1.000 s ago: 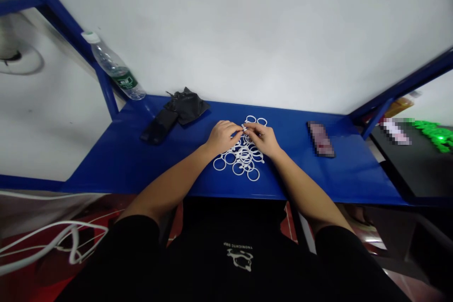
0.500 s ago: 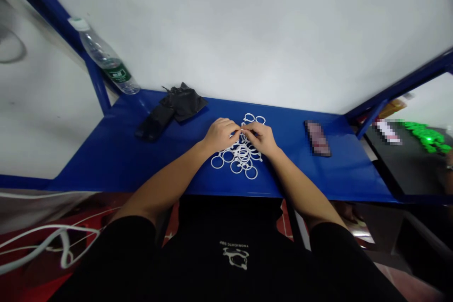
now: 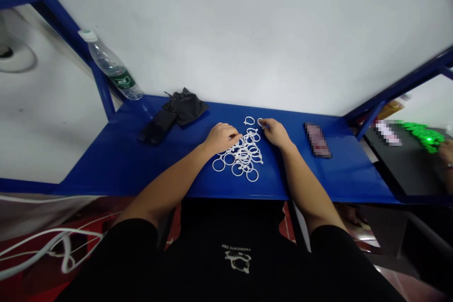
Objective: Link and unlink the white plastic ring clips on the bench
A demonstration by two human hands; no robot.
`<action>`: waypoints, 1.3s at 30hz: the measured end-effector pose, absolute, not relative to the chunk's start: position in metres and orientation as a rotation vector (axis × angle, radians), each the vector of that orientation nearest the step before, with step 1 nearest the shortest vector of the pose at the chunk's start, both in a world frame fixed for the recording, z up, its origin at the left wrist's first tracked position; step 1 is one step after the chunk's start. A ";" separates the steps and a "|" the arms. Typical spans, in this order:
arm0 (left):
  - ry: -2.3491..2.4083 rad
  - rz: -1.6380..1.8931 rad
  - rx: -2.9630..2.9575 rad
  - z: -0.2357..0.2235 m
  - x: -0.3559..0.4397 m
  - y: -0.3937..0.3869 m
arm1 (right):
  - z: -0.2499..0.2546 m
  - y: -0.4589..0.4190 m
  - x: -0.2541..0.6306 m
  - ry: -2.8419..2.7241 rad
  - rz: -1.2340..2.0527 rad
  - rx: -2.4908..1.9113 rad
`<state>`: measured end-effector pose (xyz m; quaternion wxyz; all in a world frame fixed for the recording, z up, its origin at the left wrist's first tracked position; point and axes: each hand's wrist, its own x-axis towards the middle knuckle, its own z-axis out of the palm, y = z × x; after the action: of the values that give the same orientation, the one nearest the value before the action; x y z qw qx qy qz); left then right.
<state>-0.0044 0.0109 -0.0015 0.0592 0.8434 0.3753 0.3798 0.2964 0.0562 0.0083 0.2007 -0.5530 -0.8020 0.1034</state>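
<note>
A cluster of several white plastic rings point(image 3: 244, 155) lies on the blue table point(image 3: 123, 160) in front of me. My left hand point(image 3: 221, 137) rests at the cluster's left edge, fingers curled and pinching a ring. My right hand point(image 3: 275, 132) has reached to the far right of the cluster and pinches a separate white ring point(image 3: 260, 122) lying there. Another loose ring point(image 3: 249, 120) sits just left of it.
A plastic water bottle point(image 3: 113, 68) leans at the back left against a blue frame post. A dark phone point(image 3: 155, 127) and a black crumpled bag point(image 3: 186, 104) lie left of the rings. A blurred-out flat object point(image 3: 317, 139) lies to the right. Another person's hand point(image 3: 446, 153) shows at the far right.
My right hand left the left hand, where both were pinching a ring together, and moved right and away to a loose ring. The left hand stayed at the cluster.
</note>
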 end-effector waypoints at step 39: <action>0.877 1.234 2.975 0.020 -0.007 0.001 | 0.063 -0.019 0.222 -2.274 0.545 -0.781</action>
<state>-0.0066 0.0008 0.0203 -0.0979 0.8869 0.2615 0.3680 0.2215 -0.0187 0.0632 0.3316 -0.2990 -0.8702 0.2086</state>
